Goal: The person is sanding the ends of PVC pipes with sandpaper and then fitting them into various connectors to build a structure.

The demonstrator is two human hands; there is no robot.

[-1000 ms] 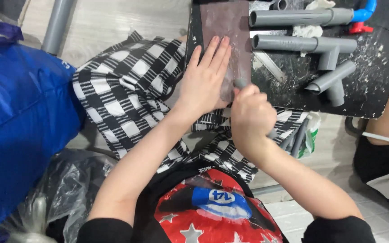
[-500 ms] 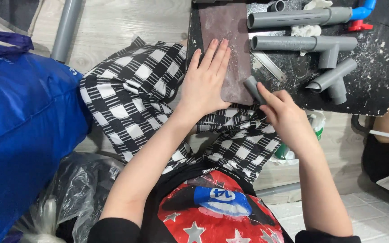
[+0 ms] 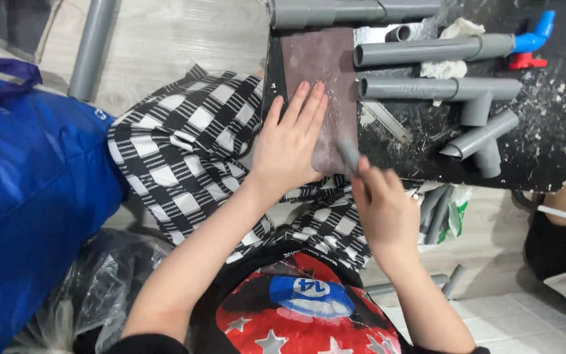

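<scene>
Firstly, left hand (image 3: 289, 147): spread flat, fingers together and pointing up, palm pressing on the brown sheet (image 3: 319, 72).
Brown sheet: a dull reddish-brown rectangle lying at the left edge of the black board (image 3: 545, 131), its near end under the left hand.
Right hand (image 3: 381, 210): at the board's near edge, fingers pinched around a short grey pipe piece (image 3: 348, 156).
Short grey pipe piece: blurred, tilted, its far end touching the sheet's near right corner, just beside the left hand.
Black board: speckled with white dust and scratches.
Grey pipes (image 3: 427, 49): several lengths lying across the board's far part, open ends toward the sheet.
Tee joints (image 3: 483, 134): grey, near the board's middle, right of the sheet.
Blue elbow (image 3: 535, 36): at the far right corner, on the end of a pipe, with a red part just beside it.
Checked cloth (image 3: 178, 151): black and white, left of the board, under the left forearm.
Blue bag (image 3: 27, 196): far left, well apart from the hands.
</scene>
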